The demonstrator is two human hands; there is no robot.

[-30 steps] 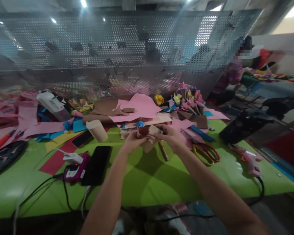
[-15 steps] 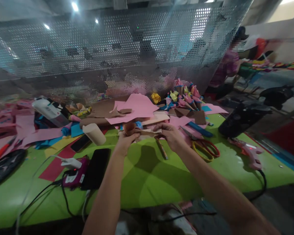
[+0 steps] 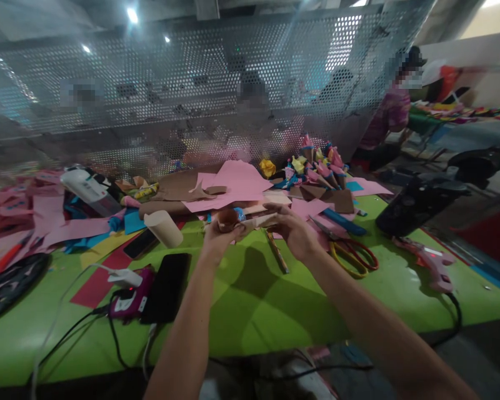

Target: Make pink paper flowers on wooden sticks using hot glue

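Over the green table, my left hand (image 3: 217, 238) is closed on one end of a pale tan paper piece (image 3: 258, 221). Its other end sits in the bent fingers of my right hand (image 3: 292, 229). Just above my left fingers shows a rounded brown thing (image 3: 227, 216) with a bit of blue (image 3: 239, 214) beside it; whether it is held too, I cannot tell. A thin brown-gold stick, perhaps a pencil, (image 3: 279, 255) lies below my right hand. Scissors with red and yellow handles (image 3: 350, 258) rest to the right of that hand.
Pink paper sheets (image 3: 233, 183) and paper flowers (image 3: 320, 161) are heaped along the perforated metal panel (image 3: 191, 100). Left stand a tan paper roll (image 3: 164, 229), a black phone (image 3: 166, 286) and a purple power adapter (image 3: 131, 297) with cables. A pink glue gun (image 3: 437, 266) lies right.
The hands stay together at the paper piece, which has tilted slightly. More of the brown rounded thing shows by my left hand. The whole view has shifted a little.
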